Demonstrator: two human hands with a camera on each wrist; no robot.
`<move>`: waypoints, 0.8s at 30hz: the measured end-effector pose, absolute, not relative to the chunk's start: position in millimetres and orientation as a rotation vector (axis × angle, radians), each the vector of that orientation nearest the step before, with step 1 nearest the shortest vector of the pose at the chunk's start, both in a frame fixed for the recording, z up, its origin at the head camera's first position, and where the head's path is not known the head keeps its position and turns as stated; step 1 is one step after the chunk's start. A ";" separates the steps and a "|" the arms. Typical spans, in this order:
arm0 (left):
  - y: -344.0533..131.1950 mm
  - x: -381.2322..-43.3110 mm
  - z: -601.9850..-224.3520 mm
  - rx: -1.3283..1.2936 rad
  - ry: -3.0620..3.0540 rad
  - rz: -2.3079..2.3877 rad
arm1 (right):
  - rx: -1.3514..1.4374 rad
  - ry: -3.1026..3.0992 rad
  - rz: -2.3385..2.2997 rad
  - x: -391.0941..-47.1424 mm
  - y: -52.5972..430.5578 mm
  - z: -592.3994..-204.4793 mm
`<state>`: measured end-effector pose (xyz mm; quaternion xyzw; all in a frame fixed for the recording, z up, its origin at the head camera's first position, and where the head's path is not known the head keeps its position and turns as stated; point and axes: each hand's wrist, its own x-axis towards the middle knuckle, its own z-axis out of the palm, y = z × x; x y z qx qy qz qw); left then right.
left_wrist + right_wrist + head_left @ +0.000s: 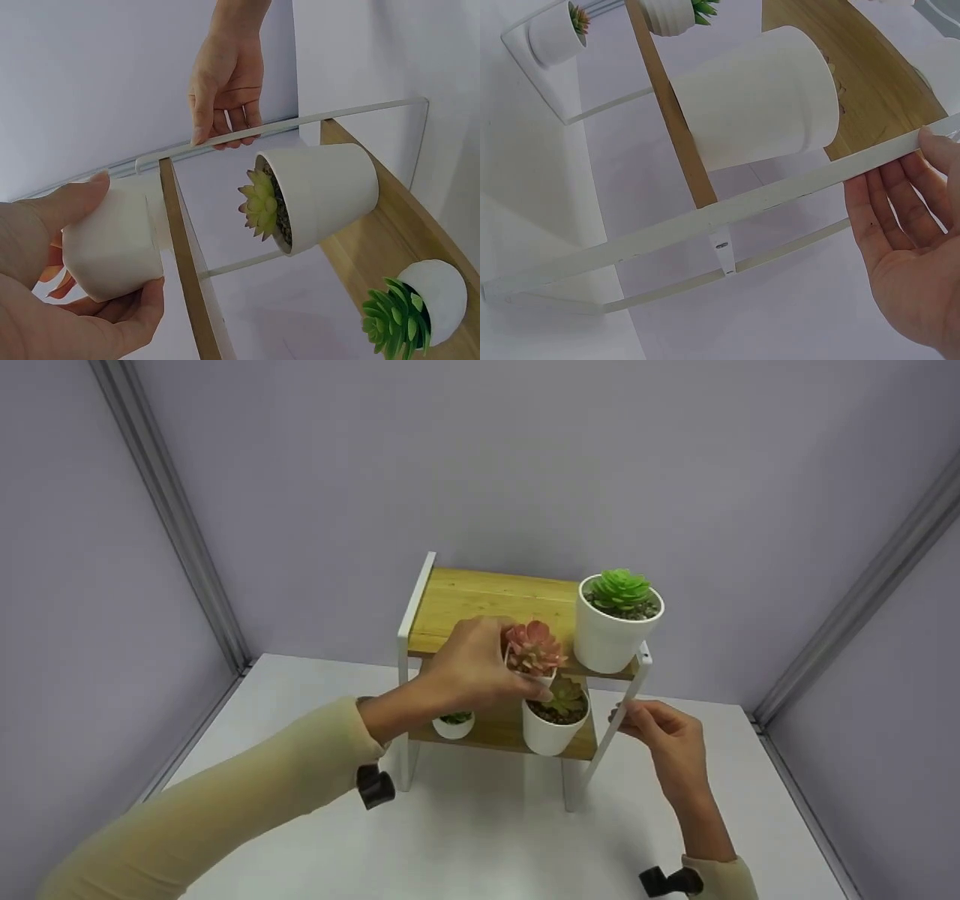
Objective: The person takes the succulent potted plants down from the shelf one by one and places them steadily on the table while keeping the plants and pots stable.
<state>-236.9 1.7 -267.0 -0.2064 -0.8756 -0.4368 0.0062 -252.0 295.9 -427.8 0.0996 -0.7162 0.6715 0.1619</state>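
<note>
A small white pot [116,244] with a pink succulent [534,649] is gripped by my left hand [480,667], in front of the upper board's front edge. My right hand [666,735] pinches the white metal frame [780,191] at the right side of a two-tier wooden shelf [487,598]. On the upper board's right end stands a large white pot [607,637] with a bright green succulent [621,589]. Below, a white pot [322,191] with a yellow-green succulent [259,204] sits on the lower board, partly hidden by the left hand in the head view.
At the lower board's left stands a small white pot [454,727] with a green plant. In the right wrist view another white pot [553,37] with a reddish succulent stands below the lower board. The shelf rests on a white table [480,840] between pale panels [480,465].
</note>
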 end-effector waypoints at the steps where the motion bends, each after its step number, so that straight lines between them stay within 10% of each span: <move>1: 1.2 -236.1 -267.5 -0.653 -2.741 -1.364 | 0.282 -2.044 1.914 -251.8 296.0 -427.9; 24: -15.5 -228.4 -287.3 -0.684 -2.708 -1.461 | 0.295 -2.019 1.952 -251.4 293.1 -428.3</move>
